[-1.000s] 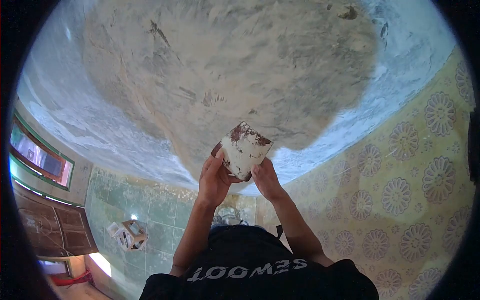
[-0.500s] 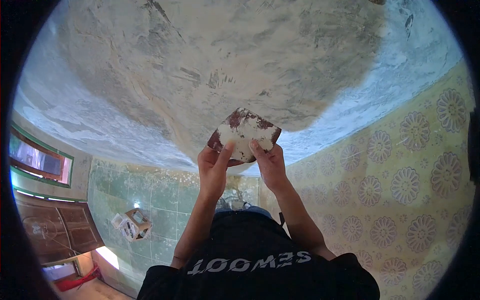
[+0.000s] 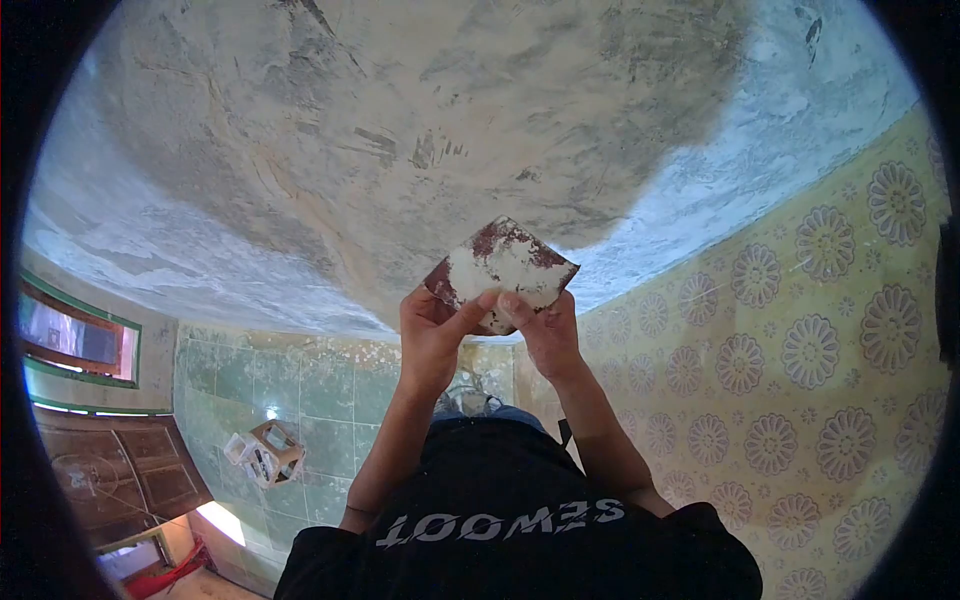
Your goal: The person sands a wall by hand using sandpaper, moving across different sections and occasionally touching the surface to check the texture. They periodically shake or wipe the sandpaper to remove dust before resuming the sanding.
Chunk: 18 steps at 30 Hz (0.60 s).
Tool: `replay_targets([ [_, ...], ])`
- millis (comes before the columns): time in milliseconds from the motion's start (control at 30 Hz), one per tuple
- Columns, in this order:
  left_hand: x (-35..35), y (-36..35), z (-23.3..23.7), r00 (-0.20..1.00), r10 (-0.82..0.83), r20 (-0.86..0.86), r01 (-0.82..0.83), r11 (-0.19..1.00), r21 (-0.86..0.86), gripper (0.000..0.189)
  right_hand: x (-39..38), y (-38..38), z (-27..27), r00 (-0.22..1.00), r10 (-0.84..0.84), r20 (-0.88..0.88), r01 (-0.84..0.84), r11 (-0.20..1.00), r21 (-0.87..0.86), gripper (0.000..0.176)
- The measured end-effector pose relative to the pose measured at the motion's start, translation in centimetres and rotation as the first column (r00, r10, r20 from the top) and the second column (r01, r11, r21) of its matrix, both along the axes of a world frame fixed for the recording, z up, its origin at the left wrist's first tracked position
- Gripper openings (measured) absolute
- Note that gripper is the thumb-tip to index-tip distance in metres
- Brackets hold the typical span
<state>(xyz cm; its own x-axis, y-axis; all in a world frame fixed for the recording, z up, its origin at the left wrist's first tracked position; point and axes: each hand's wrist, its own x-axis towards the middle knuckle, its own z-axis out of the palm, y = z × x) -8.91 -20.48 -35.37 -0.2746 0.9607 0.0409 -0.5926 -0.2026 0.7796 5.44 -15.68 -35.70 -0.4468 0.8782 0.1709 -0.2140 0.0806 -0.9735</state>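
A sheet of dark red sandpaper [image 3: 505, 258], caked with white dust, is held up in front of my body between both hands. My left hand [image 3: 432, 340] grips its left lower edge, the thumb lying across the dusty face. On the opposite side my right hand [image 3: 548, 335] pinches the lower right part, thumb on top and close beside the left thumb. Both sets of fingers are mostly hidden behind the sheet. Beyond the sandpaper stands a wall [image 3: 420, 110] with patchy grey and whitish plaster.
To the right runs a yellowish wall [image 3: 780, 350] with a flower pattern. Green floor tiles [image 3: 325, 400] lie below at left, with a small box-like stand [image 3: 275, 455] on them. A brown wooden door [image 3: 125, 465] and a green-framed window [image 3: 80, 330] are at far left.
The sandpaper has shifted slightly right and tilted. My left thumb has slid inward across it toward my right thumb. The view has moved slightly.
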Motion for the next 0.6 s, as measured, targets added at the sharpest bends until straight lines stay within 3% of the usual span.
replay_targets([
  [67, -0.2, -0.4, 0.0, 0.999, -0.040, -0.006, 0.040, 0.999, 0.014, 0.036, -0.3, 0.0, -0.3, 0.999, -0.039, -0.022, 0.039, 0.999, -0.012, 0.028],
  [133, -0.5, -0.8, 0.0, 0.996, -0.042, -0.074, 0.043, 0.999, 0.015, 0.038, -0.9, 0.0, -0.5, 0.958, -0.099, -0.270, 0.050, 0.982, -0.183, 0.026],
  [333, -0.7, -1.7, 0.3, 0.952, 0.060, -0.300, -0.048, 0.998, 0.050, 0.038, -1.7, 0.0, 0.5, 0.931, -0.164, -0.326, 0.047, 0.940, -0.338, 0.027],
  [500, -0.8, -2.1, 0.6, 0.900, 0.142, -0.412, -0.113, 0.989, 0.093, 0.037, -2.2, -0.2, 1.1, 0.935, -0.168, -0.312, 0.077, 0.956, -0.284, 0.026],
  [600, -0.8, -2.1, 0.7, 0.947, 0.142, -0.289, -0.126, 0.989, 0.073, 0.040, -2.1, -0.5, 1.1, 0.963, -0.146, -0.228, 0.101, 0.975, -0.199, 0.025],
])
